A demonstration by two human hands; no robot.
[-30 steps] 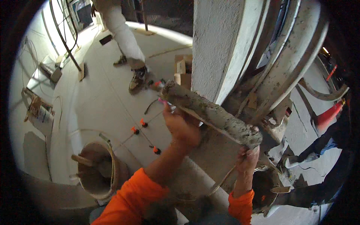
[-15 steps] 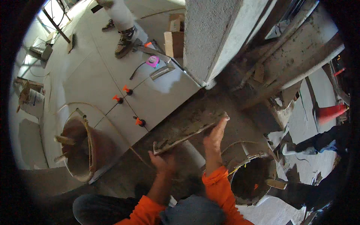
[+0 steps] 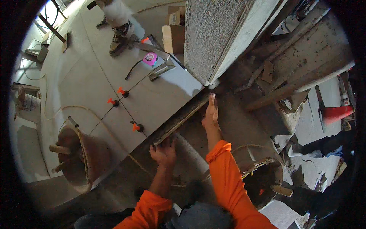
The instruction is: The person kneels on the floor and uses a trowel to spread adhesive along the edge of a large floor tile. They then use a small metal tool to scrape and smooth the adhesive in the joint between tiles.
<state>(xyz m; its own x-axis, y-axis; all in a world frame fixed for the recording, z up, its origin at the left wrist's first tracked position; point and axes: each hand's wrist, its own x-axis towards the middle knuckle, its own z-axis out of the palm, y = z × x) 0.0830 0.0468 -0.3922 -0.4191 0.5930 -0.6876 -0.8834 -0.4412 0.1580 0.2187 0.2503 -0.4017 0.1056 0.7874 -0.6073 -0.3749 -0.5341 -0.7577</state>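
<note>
A narrow tile strip, edge-on with dark mortar on it, runs slantwise along the border of the laid pale floor tiles. My left hand grips its near end from below, fingers partly hidden under it. At the far end my right hand presses along the strip, thumb side up, close to the foot of the column. Orange-topped tile levelling clips stand in the joints of the laid tiles to the left.
A bucket with wooden handles sticking out stands at left, another bucket at right. The rough column rises ahead. On the tiles lie a pink tape measure and a metal tool; another person's boot is beyond them.
The tile strip has moved forward and left to the laid tiles' edge, both hands still at its ends. It has turned from mortar-side view to nearly edge-on.
</note>
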